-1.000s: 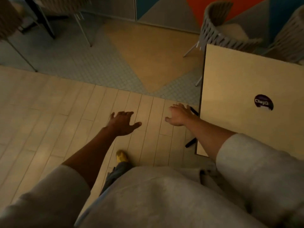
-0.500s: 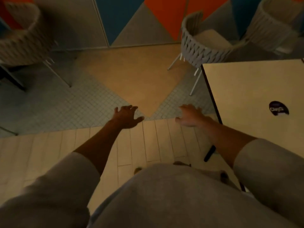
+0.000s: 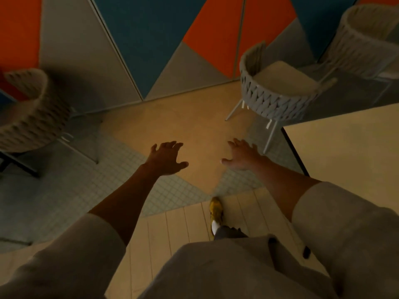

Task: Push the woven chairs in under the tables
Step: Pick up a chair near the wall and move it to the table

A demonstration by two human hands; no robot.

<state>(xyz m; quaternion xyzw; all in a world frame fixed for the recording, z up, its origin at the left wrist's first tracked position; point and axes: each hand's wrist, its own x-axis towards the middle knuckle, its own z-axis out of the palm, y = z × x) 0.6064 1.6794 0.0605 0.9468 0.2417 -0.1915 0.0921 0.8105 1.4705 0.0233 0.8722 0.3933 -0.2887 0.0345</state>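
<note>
While both arms reach forward over the floor (image 3: pixel 194 126), the left hand (image 3: pixel 167 158) and the right hand (image 3: pixel 243 157) are held palm-down with fingers spread, gripping nothing. The grey woven chair (image 3: pixel 278 91) stands ahead to the right, just beyond the corner of the table (image 3: pixel 345 152) (seat facing the table, not tucked under). A second chair (image 3: pixel 28 113) stands at far left, a third (image 3: pixel 367 39) at upper right.
</note>
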